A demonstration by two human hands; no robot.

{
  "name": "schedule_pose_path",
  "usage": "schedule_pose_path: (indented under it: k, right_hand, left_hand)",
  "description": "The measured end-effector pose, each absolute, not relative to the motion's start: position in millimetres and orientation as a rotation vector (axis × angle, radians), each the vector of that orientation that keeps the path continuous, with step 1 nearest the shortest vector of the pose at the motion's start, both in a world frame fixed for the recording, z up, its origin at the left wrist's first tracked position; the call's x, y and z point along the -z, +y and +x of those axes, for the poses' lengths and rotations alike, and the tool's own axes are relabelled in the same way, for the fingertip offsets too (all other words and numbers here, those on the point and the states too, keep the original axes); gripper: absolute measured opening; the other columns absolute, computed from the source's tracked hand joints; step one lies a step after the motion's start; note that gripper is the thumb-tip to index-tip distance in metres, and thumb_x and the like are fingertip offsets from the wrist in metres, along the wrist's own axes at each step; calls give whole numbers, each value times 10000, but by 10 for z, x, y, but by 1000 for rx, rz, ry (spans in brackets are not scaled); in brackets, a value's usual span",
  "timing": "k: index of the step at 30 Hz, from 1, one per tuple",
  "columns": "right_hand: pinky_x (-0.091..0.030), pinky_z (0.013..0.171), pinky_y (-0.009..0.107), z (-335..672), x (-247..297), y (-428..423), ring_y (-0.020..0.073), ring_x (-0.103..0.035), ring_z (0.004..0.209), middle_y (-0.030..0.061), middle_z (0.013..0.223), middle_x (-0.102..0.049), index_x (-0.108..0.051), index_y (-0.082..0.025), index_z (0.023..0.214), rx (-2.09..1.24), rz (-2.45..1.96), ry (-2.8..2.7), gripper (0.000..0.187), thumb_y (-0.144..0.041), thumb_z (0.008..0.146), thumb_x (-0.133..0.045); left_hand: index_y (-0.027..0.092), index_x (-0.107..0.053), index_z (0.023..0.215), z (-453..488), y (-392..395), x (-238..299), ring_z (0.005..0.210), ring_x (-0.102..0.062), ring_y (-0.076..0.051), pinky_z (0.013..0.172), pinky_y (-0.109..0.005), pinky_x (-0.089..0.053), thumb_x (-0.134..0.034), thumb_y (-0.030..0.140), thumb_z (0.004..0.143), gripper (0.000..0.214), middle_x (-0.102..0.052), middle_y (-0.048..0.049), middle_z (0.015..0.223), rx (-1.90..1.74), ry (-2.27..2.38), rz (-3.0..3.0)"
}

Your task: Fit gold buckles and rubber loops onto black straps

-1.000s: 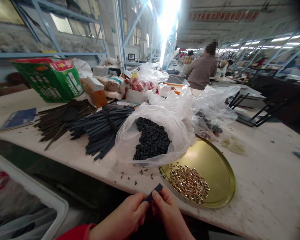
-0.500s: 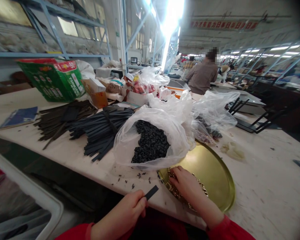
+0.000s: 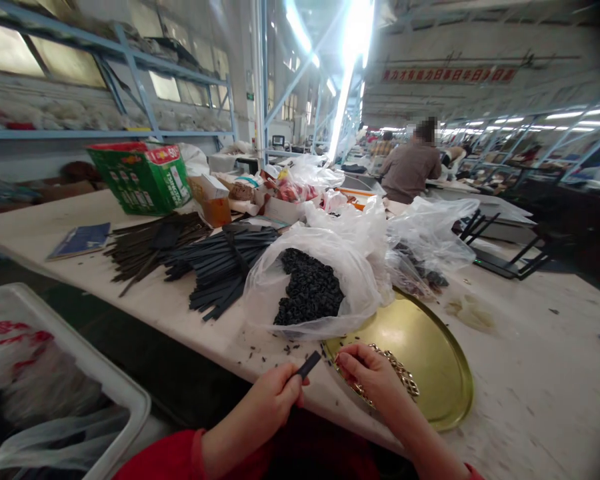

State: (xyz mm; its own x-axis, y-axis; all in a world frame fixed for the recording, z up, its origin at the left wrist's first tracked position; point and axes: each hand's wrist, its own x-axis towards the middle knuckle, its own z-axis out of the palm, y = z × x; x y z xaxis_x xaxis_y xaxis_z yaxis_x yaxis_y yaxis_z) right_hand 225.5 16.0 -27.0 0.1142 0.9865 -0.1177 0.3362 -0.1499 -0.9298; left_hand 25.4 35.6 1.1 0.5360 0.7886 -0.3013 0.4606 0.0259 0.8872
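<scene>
My left hand (image 3: 275, 397) is closed around a short black strap (image 3: 309, 365), its end sticking up toward the table edge. My right hand (image 3: 373, 377) rests over the pile of small gold metal buckles (image 3: 405, 380) on the round gold tray (image 3: 430, 347), fingers curled in a pinch; what they hold is hidden. Just behind the tray lies an open clear plastic bag (image 3: 265, 293) full of small black loops (image 3: 310, 297). Left of it sit bundles of long black straps (image 3: 220, 263).
A green carton (image 3: 140, 177), a blue booklet (image 3: 80, 240) and small boxes stand at the table's far left. More clear bags (image 3: 430, 233) lie behind the tray. A white bin (image 3: 55, 380) sits low at left. A person (image 3: 410, 167) works at the bench beyond.
A second ago both hands held the black strap together. My right hand has since let go and moved right onto the gold buckles in the tray; my left keeps the strap.
</scene>
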Motion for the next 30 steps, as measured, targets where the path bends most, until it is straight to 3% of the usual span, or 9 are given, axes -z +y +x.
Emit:
schedule_pose_path:
  k: [5, 10, 15, 20, 24, 30]
  right_hand:
    - [-401, 568, 243, 1787, 186, 2, 110, -487, 550, -11, 578, -556, -575, -156, 706, -1392, -1237, -751, 371, -497, 626, -695]
    - [-399, 520, 251, 1534, 395, 3, 116, -494, 496, -26, 524, -552, -517, -176, 645, -1402, -1201, -625, 458, -525, 488, -768]
    - [-352, 475, 235, 1494, 596, -12, 107, -448, 467, -52, 499, -487, -486, -189, 625, -1300, -1277, -678, 346, -440, 581, -720]
    - [-422, 701, 305, 1525, 538, -25, 179, -535, 721, 7, 711, -586, -567, -185, 728, -1231, -1305, -933, 83, -261, 714, -538]
    - [-414, 732, 332, 1542, 461, 3, 201, -535, 755, 20, 734, -591, -577, -188, 718, -1275, -1286, -1050, 95, -221, 718, -488]
    - [-400, 710, 298, 1631, 392, -68, 168, -515, 715, -13, 712, -560, -545, -211, 1018, -1453, -1194, -971, 281, -317, 761, -513]
  left_hand:
    - [128, -550, 809, 309, 387, -44, 695, -503, -145, 633, -231, -375, -445, 313, 822, 214, -576, -21, 739, -521, 1070, 1685]
    - [128, -560, 816, 268, 350, -8, 734, -527, -168, 651, -249, -386, -494, 271, 789, 160, -605, -40, 793, -499, 1143, 1681]
    - [137, -552, 775, 269, 278, 20, 706, -533, -173, 639, -262, -386, -466, 238, 790, 133, -613, -50, 776, -421, 1199, 1732]
    - [150, -585, 825, 290, 276, 65, 712, -534, -180, 672, -270, -397, -464, 231, 777, 154, -615, -53, 785, -416, 1226, 1781]
    - [148, -573, 787, 254, 328, 106, 680, -525, -170, 624, -257, -376, -454, 230, 774, 145, -607, -46, 752, -409, 1235, 1804]
    - [129, -561, 773, 128, 473, 107, 665, -490, -143, 585, -229, -351, -446, 228, 748, 153, -577, -11, 717, -368, 1212, 1722]
